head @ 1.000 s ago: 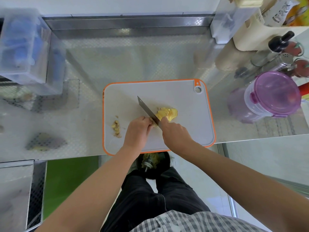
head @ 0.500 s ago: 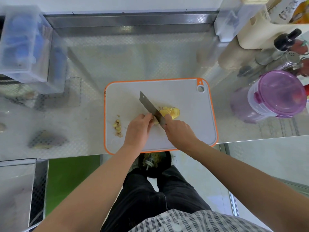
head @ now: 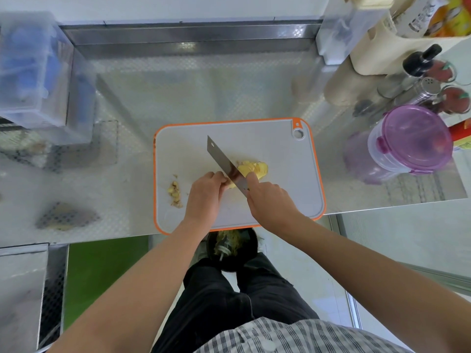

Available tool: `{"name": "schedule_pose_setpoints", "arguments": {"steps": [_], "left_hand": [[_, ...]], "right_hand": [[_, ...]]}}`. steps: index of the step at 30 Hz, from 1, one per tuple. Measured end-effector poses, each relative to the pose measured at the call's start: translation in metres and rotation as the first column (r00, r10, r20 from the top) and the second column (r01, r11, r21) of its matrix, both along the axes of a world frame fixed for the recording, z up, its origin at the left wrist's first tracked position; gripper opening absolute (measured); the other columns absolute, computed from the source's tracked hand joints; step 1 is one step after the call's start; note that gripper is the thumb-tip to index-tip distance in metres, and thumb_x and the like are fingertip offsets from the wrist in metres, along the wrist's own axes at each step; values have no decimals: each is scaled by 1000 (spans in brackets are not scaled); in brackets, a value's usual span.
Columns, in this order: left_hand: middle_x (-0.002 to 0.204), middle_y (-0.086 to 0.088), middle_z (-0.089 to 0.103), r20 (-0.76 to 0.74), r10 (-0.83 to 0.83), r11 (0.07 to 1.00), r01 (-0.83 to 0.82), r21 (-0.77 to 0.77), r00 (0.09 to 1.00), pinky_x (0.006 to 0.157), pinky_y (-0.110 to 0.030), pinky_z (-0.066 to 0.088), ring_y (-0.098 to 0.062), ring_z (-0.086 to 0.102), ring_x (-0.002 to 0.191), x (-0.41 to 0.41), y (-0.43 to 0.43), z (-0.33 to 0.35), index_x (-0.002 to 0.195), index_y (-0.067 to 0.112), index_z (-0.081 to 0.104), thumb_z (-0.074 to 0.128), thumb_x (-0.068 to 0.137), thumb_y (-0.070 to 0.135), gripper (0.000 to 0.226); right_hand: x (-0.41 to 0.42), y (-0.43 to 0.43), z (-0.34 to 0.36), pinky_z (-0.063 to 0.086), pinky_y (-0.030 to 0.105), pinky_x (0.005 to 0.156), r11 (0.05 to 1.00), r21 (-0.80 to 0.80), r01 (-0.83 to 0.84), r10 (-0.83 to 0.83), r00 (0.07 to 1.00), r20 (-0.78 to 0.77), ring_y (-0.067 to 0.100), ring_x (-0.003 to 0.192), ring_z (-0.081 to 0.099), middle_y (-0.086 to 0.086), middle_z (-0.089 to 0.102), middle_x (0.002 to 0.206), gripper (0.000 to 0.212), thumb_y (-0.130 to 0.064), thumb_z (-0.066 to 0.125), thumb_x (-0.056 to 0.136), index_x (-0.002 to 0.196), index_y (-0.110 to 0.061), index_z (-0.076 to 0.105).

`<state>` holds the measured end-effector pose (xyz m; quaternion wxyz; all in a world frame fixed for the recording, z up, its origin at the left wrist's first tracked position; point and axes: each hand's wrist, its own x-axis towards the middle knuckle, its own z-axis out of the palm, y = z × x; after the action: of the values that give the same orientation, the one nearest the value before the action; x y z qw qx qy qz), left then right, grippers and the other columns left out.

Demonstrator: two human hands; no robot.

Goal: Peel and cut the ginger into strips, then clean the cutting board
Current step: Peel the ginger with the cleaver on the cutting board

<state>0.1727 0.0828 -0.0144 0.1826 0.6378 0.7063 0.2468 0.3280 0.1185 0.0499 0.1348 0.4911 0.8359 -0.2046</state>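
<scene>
Just in the middle of slicing

The left hand (head: 204,197) has its fingers curled together, and the fingertips press the ginger piece (head: 230,185) down on the cutting board (head: 280,146). Just right of these fingertips stands the knife (head: 221,159), its blade touching the ginger piece. The right hand (head: 270,200) is closed round the knife handle, index finger laid along the blade. Beyond the right fingers lie the cut slices (head: 253,168). Left of the left fingers, apart, lie peel scraps (head: 175,192).
</scene>
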Motion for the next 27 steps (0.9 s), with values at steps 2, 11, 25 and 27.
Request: {"name": "schedule_pose_setpoints", "arguments": {"steps": [2,11,25,27], "left_hand": [[72,-15,64,-12,-13,1000,13,-15,1000,55,-37,49,-33,60,60,0,1,-1,82,2,65,71,79,-2,8],[62,-13,58,-123,-95,993,86,-79,988,43,-35,47,-32,55,50,2,3,-6,70,0,65,78,67,-10,17],[72,-11,63,-31,-85,996,85,2,996,55,-38,52,-32,60,59,-7,5,-6,85,4,69,70,82,3,3],[72,-11,63,-22,-75,997,75,-7,997,54,-36,51,-31,60,59,-5,3,-5,84,5,67,72,80,2,7]], "right_hand": [[1,-2,1,21,29,44,1000,2,6,-6,1000,2,17,47,34,0,37,60,21,-7,36,96,117,-9,32],[-11,4,-3,19,28,44,998,-28,51,-51,999,-10,16,49,32,0,35,61,21,-3,38,93,113,-10,35],[-11,13,-31,35,36,60,988,-112,104,-111,992,-62,32,65,46,13,58,82,23,-24,34,102,120,-10,33],[-12,14,-28,34,35,59,993,-97,73,-80,994,-71,31,64,43,11,54,79,22,-23,35,102,119,-9,34]]}}
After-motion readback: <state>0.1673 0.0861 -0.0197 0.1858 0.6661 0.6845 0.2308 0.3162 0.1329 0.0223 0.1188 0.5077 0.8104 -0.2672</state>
